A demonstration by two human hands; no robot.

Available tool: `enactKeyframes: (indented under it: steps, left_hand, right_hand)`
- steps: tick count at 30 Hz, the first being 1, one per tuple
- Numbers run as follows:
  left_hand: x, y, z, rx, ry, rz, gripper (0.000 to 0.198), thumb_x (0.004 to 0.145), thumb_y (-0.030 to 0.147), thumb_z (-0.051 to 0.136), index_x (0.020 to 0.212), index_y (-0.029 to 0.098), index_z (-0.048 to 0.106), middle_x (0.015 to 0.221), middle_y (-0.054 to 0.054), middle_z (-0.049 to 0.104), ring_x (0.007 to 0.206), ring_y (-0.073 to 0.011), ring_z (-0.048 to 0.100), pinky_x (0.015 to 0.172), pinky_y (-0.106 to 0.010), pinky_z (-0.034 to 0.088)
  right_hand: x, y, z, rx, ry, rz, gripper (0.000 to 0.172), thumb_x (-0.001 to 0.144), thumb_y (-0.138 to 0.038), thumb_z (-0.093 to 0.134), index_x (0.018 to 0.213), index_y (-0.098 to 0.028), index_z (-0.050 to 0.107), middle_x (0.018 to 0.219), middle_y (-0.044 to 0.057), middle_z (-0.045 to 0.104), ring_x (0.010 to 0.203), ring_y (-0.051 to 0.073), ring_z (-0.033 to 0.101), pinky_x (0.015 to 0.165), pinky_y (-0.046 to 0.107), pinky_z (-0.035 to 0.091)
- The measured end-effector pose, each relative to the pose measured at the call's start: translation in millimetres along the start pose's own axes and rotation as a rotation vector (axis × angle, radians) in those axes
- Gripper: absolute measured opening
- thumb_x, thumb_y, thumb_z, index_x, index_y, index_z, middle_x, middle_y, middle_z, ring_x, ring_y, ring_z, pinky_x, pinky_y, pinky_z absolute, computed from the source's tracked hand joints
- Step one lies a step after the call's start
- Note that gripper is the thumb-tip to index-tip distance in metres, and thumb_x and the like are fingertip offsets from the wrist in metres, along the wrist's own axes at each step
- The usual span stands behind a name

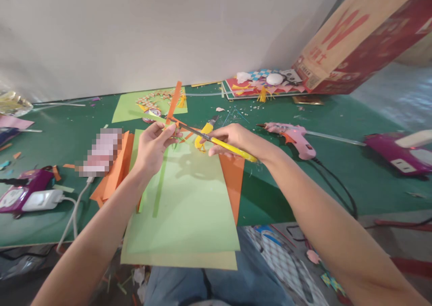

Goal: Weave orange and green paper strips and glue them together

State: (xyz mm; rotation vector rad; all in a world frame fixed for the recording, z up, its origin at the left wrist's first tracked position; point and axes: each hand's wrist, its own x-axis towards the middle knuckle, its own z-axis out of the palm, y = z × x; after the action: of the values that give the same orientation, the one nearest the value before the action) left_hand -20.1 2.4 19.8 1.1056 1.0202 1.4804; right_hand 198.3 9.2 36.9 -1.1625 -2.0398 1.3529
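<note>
My left hand (152,145) pinches an orange paper strip (174,101) that stands up from the fingertips, together with a thin light-green strip (155,116). In my right hand (234,138) are yellow-handled scissors (232,149), their blades pointing left and reaching the orange paper at my left fingertips. Whether the blades are fully closed is hard to see. Below both hands lie light-green paper sheets (189,207), overhanging the table's front edge, with orange paper (233,180) under their right side. A yellow utility knife (204,132) lies just behind the scissors.
To the right, a pink glue gun (293,138) rests near a purple power strip (394,153). Folded orange papers (118,171) and a blurred-out phone-like object (101,153) are on the left, near another purple power strip (29,189). A paper bag (354,40) leans at back right.
</note>
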Motion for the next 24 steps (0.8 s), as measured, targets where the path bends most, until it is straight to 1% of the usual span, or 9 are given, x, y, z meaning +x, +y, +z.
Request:
enactKeyframes:
  steps: [2, 4, 6, 7, 12, 14, 17, 21, 24]
  left_hand:
    - [0, 0, -0.7, -0.005, -0.004, -0.006, 0.030, 0.063, 0.030, 0.082, 0.069, 0.016, 0.056, 0.067, 0.002, 0.063, 0.063, -0.0108, 0.065, 0.061, -0.023, 0.053]
    - [1, -1, -1.5, -0.014, -0.003, -0.010, 0.031, 0.062, 0.029, 0.082, 0.069, 0.016, 0.055, 0.067, 0.001, 0.063, 0.062, -0.0110, 0.065, 0.059, -0.023, 0.053]
    - [1, -1, -2.3, -0.016, -0.002, 0.003, 0.032, 0.062, 0.029, 0.082, 0.069, 0.016, 0.054, 0.067, 0.001, 0.064, 0.062, -0.0113, 0.066, 0.058, -0.022, 0.052]
    - [1, -1, -2.6, -0.011, -0.004, 0.012, 0.032, 0.062, 0.029, 0.082, 0.070, 0.017, 0.054, 0.068, 0.001, 0.065, 0.063, -0.0116, 0.067, 0.058, -0.022, 0.052]
    - [-3, 1, -0.7, 0.100, -0.062, 0.056, 0.033, 0.062, 0.036, 0.082, 0.071, 0.018, 0.056, 0.067, 0.000, 0.069, 0.063, -0.0134, 0.068, 0.057, -0.022, 0.052]
    - [-5, 1, 0.9, 0.150, -0.083, 0.080, 0.032, 0.065, 0.039, 0.080, 0.070, 0.017, 0.057, 0.065, -0.002, 0.069, 0.063, -0.0150, 0.068, 0.057, -0.024, 0.052]
    - [-6, 0, 2.2, 0.180, -0.095, 0.103, 0.032, 0.070, 0.044, 0.076, 0.070, 0.016, 0.059, 0.064, -0.003, 0.068, 0.064, -0.0170, 0.069, 0.056, -0.025, 0.052]
    - [-4, -3, 1.7, 0.200, -0.068, 0.134, 0.030, 0.071, 0.041, 0.075, 0.067, 0.015, 0.060, 0.061, -0.001, 0.065, 0.060, -0.0162, 0.068, 0.055, -0.025, 0.052]
    - [-3, -3, 1.1, 0.229, -0.018, 0.171, 0.027, 0.070, 0.036, 0.074, 0.063, 0.015, 0.059, 0.057, 0.001, 0.062, 0.054, -0.0141, 0.066, 0.052, -0.023, 0.051]
  right_hand:
    - [2, 3, -3, -0.064, 0.010, -0.039, 0.046, 0.068, -0.049, 0.071, 0.102, -0.018, 0.070, 0.057, -0.005, 0.050, 0.050, 0.008, 0.042, 0.051, 0.023, 0.031]
    - [3, 7, -5, -0.107, 0.008, -0.086, 0.045, 0.068, -0.049, 0.070, 0.101, -0.019, 0.070, 0.075, 0.000, 0.059, 0.062, 0.011, 0.048, 0.059, 0.025, 0.035]
    - [4, 11, -8, -0.093, -0.001, -0.110, 0.047, 0.068, -0.048, 0.070, 0.105, -0.019, 0.069, 0.089, 0.002, 0.062, 0.072, 0.013, 0.052, 0.065, 0.026, 0.037]
    - [5, 12, -8, -0.078, -0.006, -0.113, 0.047, 0.069, -0.048, 0.069, 0.107, -0.019, 0.068, 0.090, 0.003, 0.062, 0.073, 0.013, 0.052, 0.065, 0.026, 0.037]
    - [2, 10, -8, -0.058, -0.056, -0.032, 0.048, 0.072, -0.046, 0.066, 0.113, -0.021, 0.065, 0.084, 0.001, 0.061, 0.058, 0.008, 0.043, 0.052, 0.022, 0.030]
    - [2, 8, -7, -0.051, -0.068, -0.004, 0.049, 0.072, -0.047, 0.066, 0.113, -0.021, 0.064, 0.085, 0.000, 0.061, 0.056, 0.008, 0.042, 0.048, 0.021, 0.028]
    - [2, 8, -5, -0.048, -0.062, -0.008, 0.050, 0.072, -0.048, 0.067, 0.113, -0.020, 0.064, 0.084, 0.000, 0.060, 0.056, 0.007, 0.041, 0.046, 0.021, 0.027]
    - [3, 9, -4, -0.049, -0.052, -0.026, 0.049, 0.072, -0.049, 0.068, 0.110, -0.019, 0.065, 0.080, 0.000, 0.058, 0.056, 0.006, 0.039, 0.046, 0.020, 0.028]
    - [2, 8, -5, -0.046, -0.052, -0.021, 0.047, 0.073, -0.049, 0.068, 0.109, -0.019, 0.065, 0.071, -0.003, 0.052, 0.052, 0.005, 0.036, 0.044, 0.020, 0.027]
